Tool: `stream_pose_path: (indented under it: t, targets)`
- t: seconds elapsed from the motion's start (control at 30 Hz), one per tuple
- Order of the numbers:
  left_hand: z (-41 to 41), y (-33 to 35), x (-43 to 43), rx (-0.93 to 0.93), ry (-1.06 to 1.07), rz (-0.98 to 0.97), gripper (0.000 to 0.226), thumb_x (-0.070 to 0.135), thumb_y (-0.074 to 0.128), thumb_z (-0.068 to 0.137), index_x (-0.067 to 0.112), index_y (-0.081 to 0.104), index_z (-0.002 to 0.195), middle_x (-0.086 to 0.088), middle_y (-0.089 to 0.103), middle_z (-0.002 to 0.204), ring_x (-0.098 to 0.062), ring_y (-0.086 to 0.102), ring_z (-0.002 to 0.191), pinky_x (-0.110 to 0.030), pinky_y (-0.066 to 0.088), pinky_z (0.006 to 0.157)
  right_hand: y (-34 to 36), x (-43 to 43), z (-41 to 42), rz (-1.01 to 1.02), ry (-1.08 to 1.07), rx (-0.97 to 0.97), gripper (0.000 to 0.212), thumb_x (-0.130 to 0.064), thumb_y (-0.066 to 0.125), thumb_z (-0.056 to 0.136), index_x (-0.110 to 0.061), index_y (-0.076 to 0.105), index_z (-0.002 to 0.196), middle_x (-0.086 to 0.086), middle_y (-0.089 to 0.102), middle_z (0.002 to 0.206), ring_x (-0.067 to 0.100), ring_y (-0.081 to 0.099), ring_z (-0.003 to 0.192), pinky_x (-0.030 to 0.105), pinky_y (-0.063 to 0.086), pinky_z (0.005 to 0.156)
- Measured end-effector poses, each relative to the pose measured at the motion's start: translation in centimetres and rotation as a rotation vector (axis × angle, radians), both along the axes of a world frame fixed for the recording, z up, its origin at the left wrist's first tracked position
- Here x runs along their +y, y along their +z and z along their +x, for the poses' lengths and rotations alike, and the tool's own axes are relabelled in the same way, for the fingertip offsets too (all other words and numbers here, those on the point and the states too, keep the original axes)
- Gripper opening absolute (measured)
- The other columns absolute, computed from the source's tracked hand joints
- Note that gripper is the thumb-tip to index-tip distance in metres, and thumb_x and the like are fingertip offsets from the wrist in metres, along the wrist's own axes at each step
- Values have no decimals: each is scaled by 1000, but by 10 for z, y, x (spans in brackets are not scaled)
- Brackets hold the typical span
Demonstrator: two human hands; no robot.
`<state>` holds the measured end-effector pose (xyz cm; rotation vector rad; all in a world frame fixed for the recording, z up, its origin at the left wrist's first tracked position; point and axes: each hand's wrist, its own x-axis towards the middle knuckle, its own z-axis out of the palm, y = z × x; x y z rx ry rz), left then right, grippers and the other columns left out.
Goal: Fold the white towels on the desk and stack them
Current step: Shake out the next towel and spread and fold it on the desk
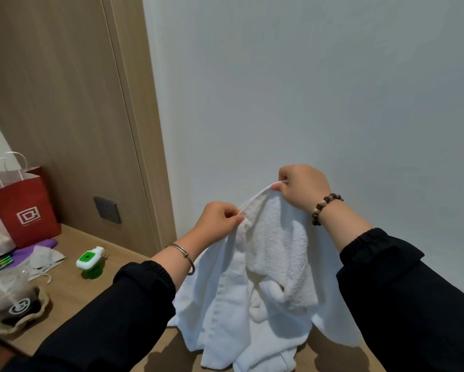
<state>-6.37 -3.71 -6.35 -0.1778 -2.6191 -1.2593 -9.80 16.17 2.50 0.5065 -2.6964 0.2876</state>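
A white towel [276, 245] hangs lifted above the wooden desk [72, 291], its lower part draped onto a crumpled heap of white towels [265, 342] on the desk. My left hand [217, 218] pinches the towel's top hem at its left end. Higher and to the right, my right hand [303, 186] pinches the same hem. The hem runs taut between the two hands. How many towels lie in the heap I cannot tell.
At the desk's left stand a red paper bag [24, 208], a green and white plug-in device [89, 261], a purple item [34, 249], a plastic cup [8, 294] and a dark pouch [24, 312]. A wall socket [107, 209] sits on the wooden panel. A white wall is behind.
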Motion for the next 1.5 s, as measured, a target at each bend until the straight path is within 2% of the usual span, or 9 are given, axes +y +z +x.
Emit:
stream_pose_path:
  t: [0.2,0.3,0.4,0.53,0.7,0.9,1.1,1.2,1.5]
  targets:
    - [-4,17,12,27,-65,63,17,2,65,81,15,67,70,12,60,62,4,52,57,-8,41,58,-9,-2,-7,124,111,-233,24,-28,57,90,-16,53,111,4,61,110,26,57,97,30,41,73]
    - [-5,26,15,34,-107,38,21,-2,61,81,16,66,74,10,59,63,-2,53,59,-13,41,58,-9,-7,-9,174,143,-291,23,-33,60,88,-15,59,102,3,61,95,27,58,96,28,40,69]
    - [-5,40,17,158,-37,-106,13,3,56,83,14,64,82,1,60,71,-20,57,71,-29,44,67,-5,-8,-12,121,70,-160,20,-23,56,87,-13,53,70,0,51,65,28,54,71,25,27,48]
    - [-14,103,25,387,66,-284,28,30,43,78,9,59,88,-8,62,76,-27,51,69,-36,39,62,29,-12,-15,-105,-71,194,24,-23,53,87,-17,46,65,-3,42,58,24,42,58,23,17,45]
    - [-54,238,34,557,117,-201,11,6,54,87,4,65,89,-13,65,87,-28,58,85,-28,35,67,133,-19,-25,-431,-152,518,20,-20,53,85,-15,46,67,-1,40,59,26,39,57,26,16,45]
    - [-51,354,48,673,27,-114,11,10,54,89,9,63,84,-9,63,82,-17,51,76,-26,36,66,245,-16,-24,-777,-118,586,28,-13,54,80,-13,38,57,-2,39,52,15,34,47,26,19,44]
    - [-23,339,47,641,20,-254,26,30,59,83,17,55,61,1,55,70,-19,53,74,-32,41,69,273,-15,-9,-839,-98,611,36,-11,53,81,-15,34,51,-2,37,49,14,33,45,25,18,44]
    - [-11,337,55,578,52,-172,35,32,58,75,16,50,46,2,41,48,-13,39,50,-26,33,48,273,-15,-2,-805,-136,599,31,-11,52,80,-16,38,54,-3,41,52,16,37,48,24,20,45]
    - [7,371,47,376,143,-340,34,7,57,74,10,39,45,-3,33,48,-21,29,50,-25,24,44,276,-5,36,-635,-191,693,31,-6,49,80,-14,33,56,0,37,51,22,36,49,24,17,45]
